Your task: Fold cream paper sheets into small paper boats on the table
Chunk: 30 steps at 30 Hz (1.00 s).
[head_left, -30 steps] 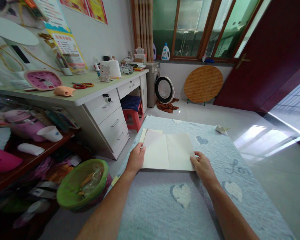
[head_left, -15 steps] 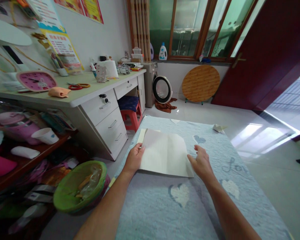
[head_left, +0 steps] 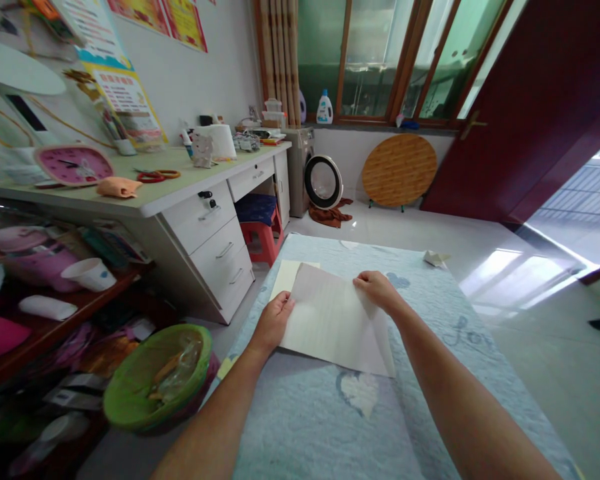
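A sheet of pale paper (head_left: 330, 320) is held slightly tilted over the light-blue, heart-patterned cloth (head_left: 305, 413) on the table. My left hand (head_left: 274, 321) pinches its left edge between thumb and fingers. At the far right corner, my right hand (head_left: 377, 290) grips the paper with closed fingers. Behind the sheet, partly covered by it, lies another cream paper (head_left: 286, 275). A small folded paper piece (head_left: 435, 258) rests near the cloth's far right corner.
Left of the table stands a green basket (head_left: 111, 400) with plastic and scraps inside. Beyond it is a white desk (head_left: 180, 230) with a pink clock (head_left: 74, 165) and scissors (head_left: 157, 175). A red stool (head_left: 263, 240) sits under the desk.
My right hand has moved from beside the paper's right edge up to its far right corner and closed on it. The sheet has turned slightly, showing more of the cream paper behind.
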Each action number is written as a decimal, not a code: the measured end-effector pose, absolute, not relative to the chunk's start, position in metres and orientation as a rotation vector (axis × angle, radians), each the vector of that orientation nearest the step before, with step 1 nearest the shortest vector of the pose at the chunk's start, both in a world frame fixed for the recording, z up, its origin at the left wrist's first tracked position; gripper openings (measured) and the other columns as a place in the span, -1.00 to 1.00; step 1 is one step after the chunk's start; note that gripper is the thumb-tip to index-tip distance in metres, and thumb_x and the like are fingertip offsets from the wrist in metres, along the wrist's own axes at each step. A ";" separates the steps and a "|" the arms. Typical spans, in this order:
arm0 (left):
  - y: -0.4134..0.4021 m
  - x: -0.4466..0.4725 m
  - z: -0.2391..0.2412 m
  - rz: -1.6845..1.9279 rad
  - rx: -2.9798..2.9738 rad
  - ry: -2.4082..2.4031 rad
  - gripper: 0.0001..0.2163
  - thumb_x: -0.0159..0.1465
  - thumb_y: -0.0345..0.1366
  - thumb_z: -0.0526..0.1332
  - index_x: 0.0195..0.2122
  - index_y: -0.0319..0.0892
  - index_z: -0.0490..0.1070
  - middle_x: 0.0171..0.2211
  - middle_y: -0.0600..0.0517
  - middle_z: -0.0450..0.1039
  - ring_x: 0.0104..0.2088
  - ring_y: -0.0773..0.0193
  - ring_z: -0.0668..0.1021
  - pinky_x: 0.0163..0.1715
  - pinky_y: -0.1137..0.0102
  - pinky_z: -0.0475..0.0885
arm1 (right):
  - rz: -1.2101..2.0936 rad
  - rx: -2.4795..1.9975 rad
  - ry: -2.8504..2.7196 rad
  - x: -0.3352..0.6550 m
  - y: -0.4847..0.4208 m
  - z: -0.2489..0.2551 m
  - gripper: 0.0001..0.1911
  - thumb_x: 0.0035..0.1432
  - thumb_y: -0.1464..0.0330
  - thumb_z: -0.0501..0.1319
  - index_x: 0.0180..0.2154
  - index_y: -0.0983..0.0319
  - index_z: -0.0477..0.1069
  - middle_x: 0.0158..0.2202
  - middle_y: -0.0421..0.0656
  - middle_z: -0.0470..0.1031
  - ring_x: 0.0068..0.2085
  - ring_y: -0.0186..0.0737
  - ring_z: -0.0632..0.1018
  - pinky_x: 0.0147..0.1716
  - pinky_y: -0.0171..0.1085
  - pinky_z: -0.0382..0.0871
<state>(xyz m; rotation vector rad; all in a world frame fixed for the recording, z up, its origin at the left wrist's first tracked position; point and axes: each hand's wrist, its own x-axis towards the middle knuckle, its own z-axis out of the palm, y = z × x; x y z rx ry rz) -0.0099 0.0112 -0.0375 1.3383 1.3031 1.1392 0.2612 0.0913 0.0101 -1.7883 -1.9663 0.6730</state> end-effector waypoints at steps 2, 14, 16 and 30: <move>0.012 -0.010 -0.040 1.151 1.321 1.317 -0.71 0.24 -0.08 0.14 -0.21 -0.19 0.43 -0.35 0.01 0.53 -0.35 0.18 0.53 -0.31 0.37 0.40 | 0.724 -1.773 -1.936 0.264 0.092 0.007 -0.73 0.08 0.29 0.12 -0.50 0.26 0.51 -0.51 -0.16 0.49 -0.43 -0.26 0.44 -0.44 -0.33 0.18; 0.011 -0.004 -0.044 1.117 1.331 1.427 -0.75 0.24 -0.10 0.06 -0.30 -0.17 0.36 -0.43 0.05 0.48 -0.43 0.22 0.51 -0.39 0.40 0.38 | 0.932 -1.707 -1.798 0.267 0.087 -0.009 -0.69 -0.02 0.16 0.11 -0.55 0.26 0.41 -0.61 -0.25 0.31 -0.54 -0.34 0.29 -0.52 -0.33 0.10; 0.011 -0.004 -0.041 1.080 1.387 1.466 -0.77 0.27 -0.14 0.02 -0.29 -0.17 0.36 -0.43 0.04 0.48 -0.42 0.21 0.51 -0.37 0.39 0.38 | 0.940 -1.700 -1.793 0.267 0.088 -0.011 -0.69 -0.02 0.16 0.10 -0.55 0.26 0.41 -0.60 -0.26 0.31 -0.54 -0.34 0.29 -0.52 -0.34 0.10; 0.019 0.034 0.011 0.582 2.301 1.730 -0.59 0.27 -0.51 0.04 0.15 -0.18 0.29 0.13 -0.14 0.36 0.08 0.00 0.34 0.10 0.15 0.21 | 0.877 -1.681 -1.935 0.259 0.098 -0.007 -0.81 -0.02 0.37 0.13 -0.57 0.27 0.46 -0.59 -0.20 0.43 -0.49 -0.30 0.38 -0.49 -0.34 0.13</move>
